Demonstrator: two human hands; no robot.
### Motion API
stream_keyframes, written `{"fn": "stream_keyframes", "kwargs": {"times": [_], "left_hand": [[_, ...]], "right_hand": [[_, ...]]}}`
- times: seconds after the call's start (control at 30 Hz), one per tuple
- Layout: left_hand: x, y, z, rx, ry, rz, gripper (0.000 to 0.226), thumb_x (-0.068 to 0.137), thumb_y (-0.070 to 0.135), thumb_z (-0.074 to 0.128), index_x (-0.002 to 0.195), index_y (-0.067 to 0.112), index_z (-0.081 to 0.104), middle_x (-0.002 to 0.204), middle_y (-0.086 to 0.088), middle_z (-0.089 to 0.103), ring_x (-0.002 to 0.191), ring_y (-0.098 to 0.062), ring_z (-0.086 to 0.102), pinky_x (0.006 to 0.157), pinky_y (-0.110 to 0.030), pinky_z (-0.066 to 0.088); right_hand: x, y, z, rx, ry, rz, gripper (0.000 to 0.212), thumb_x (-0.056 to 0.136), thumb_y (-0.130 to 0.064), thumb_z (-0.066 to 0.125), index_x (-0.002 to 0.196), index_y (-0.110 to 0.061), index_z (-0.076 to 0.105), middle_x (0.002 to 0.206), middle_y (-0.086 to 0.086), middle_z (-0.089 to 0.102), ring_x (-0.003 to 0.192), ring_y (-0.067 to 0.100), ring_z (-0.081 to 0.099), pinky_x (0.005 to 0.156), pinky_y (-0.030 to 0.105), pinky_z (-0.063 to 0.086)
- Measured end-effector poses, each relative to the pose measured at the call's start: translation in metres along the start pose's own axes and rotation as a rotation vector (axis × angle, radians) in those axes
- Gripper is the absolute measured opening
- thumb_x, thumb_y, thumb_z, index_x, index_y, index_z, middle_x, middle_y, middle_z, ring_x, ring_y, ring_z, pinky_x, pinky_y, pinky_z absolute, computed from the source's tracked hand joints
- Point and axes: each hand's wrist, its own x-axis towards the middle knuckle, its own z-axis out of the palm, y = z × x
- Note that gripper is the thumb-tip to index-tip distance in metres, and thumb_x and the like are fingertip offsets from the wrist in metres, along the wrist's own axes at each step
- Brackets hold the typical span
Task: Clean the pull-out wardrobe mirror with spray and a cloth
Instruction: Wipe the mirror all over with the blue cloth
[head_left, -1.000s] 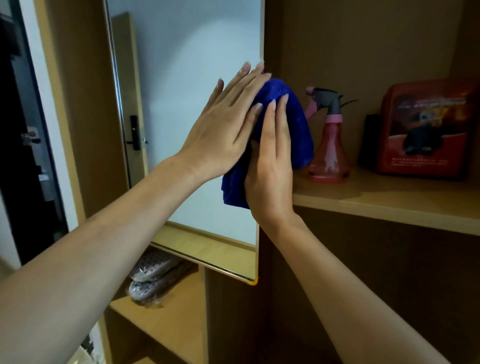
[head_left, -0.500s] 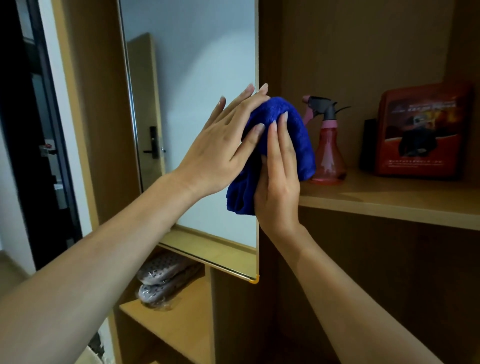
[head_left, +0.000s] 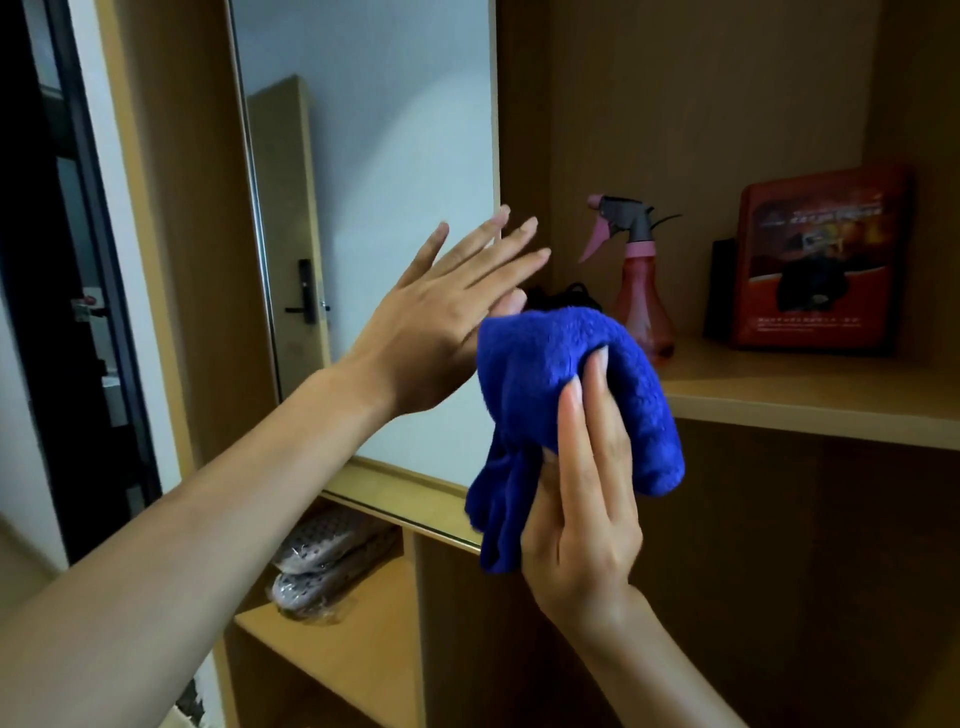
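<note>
Blue cloth (head_left: 545, 395) bunched in the right hand's (head_left: 587, 499) grip.

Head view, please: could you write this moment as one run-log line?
left hand: open, fingers straight, by mirror | right hand: holds blue cloth off the glass | spray bottle: upright on shelf
</note>
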Motion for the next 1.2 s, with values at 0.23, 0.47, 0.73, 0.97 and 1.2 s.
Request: {"fn": "stream_keyframes", "kwargs": {"times": [0.23,0.47,0.73,0.97,1.2], "left_hand": [[-0.005,-0.001,0.016,0.215,-0.080,0.008,0.049,0.103,0.030,0.020,0.150,0.023,0.031,0.160,0.004,0.019,0.149,-0.010,0.001,0.122,-0.041,-0.001],[-0.008,-0.010,0.019,0.318,-0.111,0.087,0.046,0.101,0.026,0.030,0.146,0.020,0.039,0.160,0.001,0.020,0.149,-0.014,0.003,0.122,-0.046,0.004],[-0.009,-0.010,0.021,0.262,-0.101,0.072,0.047,0.104,0.035,0.021,0.144,0.021,0.042,0.159,0.002,0.023,0.149,-0.011,0.005,0.122,-0.045,0.002],[-0.043,0.005,0.045,0.239,-0.167,0.070,0.052,0.104,0.043,0.024,0.149,0.019,0.034,0.161,0.003,0.014,0.150,-0.010,0.000,0.122,-0.044,0.003],[-0.048,0.002,0.053,0.285,-0.170,0.077,0.051,0.105,0.035,0.024,0.153,0.019,0.022,0.162,0.003,0.009,0.150,-0.012,-0.001,0.122,-0.043,0.004]], "right_hand": [[-0.045,0.009,0.011,0.050,-0.161,0.149,0.048,0.096,0.004,0.038,0.143,0.001,0.025,0.150,0.016,0.030,0.144,0.027,0.029,0.114,0.045,0.031],[-0.048,0.026,0.033,0.102,-0.361,0.379,0.061,0.099,-0.009,0.035,0.153,-0.017,0.009,0.159,0.002,0.017,0.148,0.015,0.014,0.120,0.025,0.013],[-0.070,0.031,0.038,0.063,-0.433,0.406,0.068,0.099,-0.029,0.047,0.154,-0.030,0.007,0.161,-0.010,0.009,0.148,0.009,0.012,0.119,0.020,0.010],[-0.109,0.025,0.037,0.023,-0.453,0.512,0.059,0.103,-0.045,0.025,0.153,-0.035,-0.004,0.161,-0.014,0.002,0.148,0.006,0.007,0.117,0.015,0.007],[-0.130,0.017,0.033,-0.003,-0.484,0.566,0.057,0.102,-0.050,0.017,0.151,-0.040,-0.010,0.159,-0.022,-0.006,0.146,0.000,0.001,0.115,0.010,0.001]]}}
